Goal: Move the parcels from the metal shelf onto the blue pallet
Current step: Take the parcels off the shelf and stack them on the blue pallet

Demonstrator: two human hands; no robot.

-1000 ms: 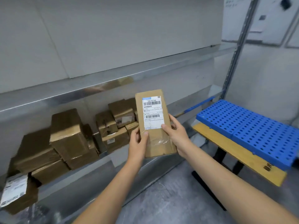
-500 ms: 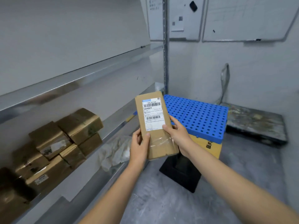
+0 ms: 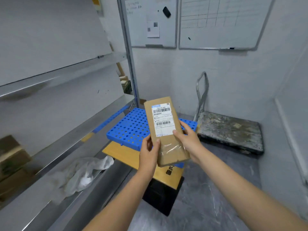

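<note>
Above pallet (image 3: 128, 127) — one parcel (image 3: 166, 132), two hands

The parcel (image 3: 165, 130) hides part of the blue pallet (image 3: 128, 126); its label (image 3: 162, 120) print is too small to read; brown boxes (image 3: 11, 162) on the shelf (image 3: 70, 147) blur, cut by the left edge.

— Where's the flat brown cardboard parcel (image 3: 165, 130)?
— Between my left hand (image 3: 149, 151) and right hand (image 3: 187, 140), in front of the blue perforated plastic pallet (image 3: 128, 126).
— And the grey metal shelf (image 3: 70, 142)?
— On my left, with a crumpled clear plastic bag (image 3: 83, 172) on it.
</note>
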